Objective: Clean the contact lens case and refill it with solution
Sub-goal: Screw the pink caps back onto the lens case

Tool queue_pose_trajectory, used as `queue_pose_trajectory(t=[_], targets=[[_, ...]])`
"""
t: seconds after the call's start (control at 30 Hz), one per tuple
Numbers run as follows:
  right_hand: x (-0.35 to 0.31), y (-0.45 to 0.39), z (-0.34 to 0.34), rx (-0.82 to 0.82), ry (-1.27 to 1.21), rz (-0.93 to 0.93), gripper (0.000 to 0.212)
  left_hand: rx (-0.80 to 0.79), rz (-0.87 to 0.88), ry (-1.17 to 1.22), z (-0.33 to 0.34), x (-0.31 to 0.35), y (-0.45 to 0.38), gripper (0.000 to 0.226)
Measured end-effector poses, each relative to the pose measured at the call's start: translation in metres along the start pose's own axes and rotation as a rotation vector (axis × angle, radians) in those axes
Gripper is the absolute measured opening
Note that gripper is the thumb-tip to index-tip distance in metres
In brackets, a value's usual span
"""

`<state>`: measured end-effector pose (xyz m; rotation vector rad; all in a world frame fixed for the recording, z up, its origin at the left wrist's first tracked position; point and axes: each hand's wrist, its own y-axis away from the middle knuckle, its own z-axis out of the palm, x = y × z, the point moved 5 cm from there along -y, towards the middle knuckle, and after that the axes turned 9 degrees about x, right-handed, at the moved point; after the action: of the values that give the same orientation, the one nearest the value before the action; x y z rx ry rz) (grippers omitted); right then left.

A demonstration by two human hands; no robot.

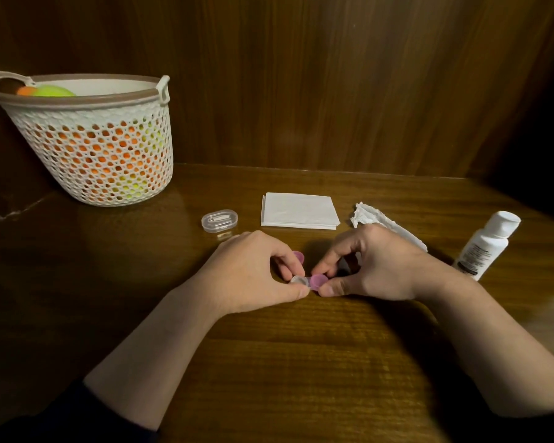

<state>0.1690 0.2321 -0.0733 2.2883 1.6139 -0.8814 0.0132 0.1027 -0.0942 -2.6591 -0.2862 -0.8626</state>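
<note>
Both hands at centre of surface [301, 362]. Left hand [253, 273] pinches open well of case [301, 280]; right hand [378, 266] pinches purple cap [318, 280] on other well. Second cap [298, 256] behind left fingers. Bottle [486, 244] far right, folded tissue [299, 210] behind.

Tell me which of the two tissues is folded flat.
The square tissue beside the small clear box is folded flat. The other tissue, behind the right hand, is crumpled.
</note>
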Motion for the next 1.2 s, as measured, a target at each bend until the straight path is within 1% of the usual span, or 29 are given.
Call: queue_pose_trajectory(t=[0.3,0.77,0.87,1.03,1.2], targets=[[-0.001,-0.001,0.000,0.001,0.078,0.041,0.022,0.001,0.028,0.016,0.002,0.000,-0.001,0.014],[-0.011,0.000,-0.001,0.017,0.216,0.056,0.022,0.000,-0.018,0.034,0.001,-0.001,-0.001,0.014],[-0.010,-0.001,0.000,0.005,0.208,0.060,0.021,0.003,-0.026,0.031,0.000,-0.001,0.000,0.014],[-0.006,0.000,-0.001,-0.005,0.173,0.056,0.022,0.037,0.009,-0.011,-0.002,0.002,0.002,0.016],[-0.001,-0.001,0.002,-0.018,0.088,0.078,0.023,0.048,0.024,-0.034,-0.004,0.003,0.002,0.019]])
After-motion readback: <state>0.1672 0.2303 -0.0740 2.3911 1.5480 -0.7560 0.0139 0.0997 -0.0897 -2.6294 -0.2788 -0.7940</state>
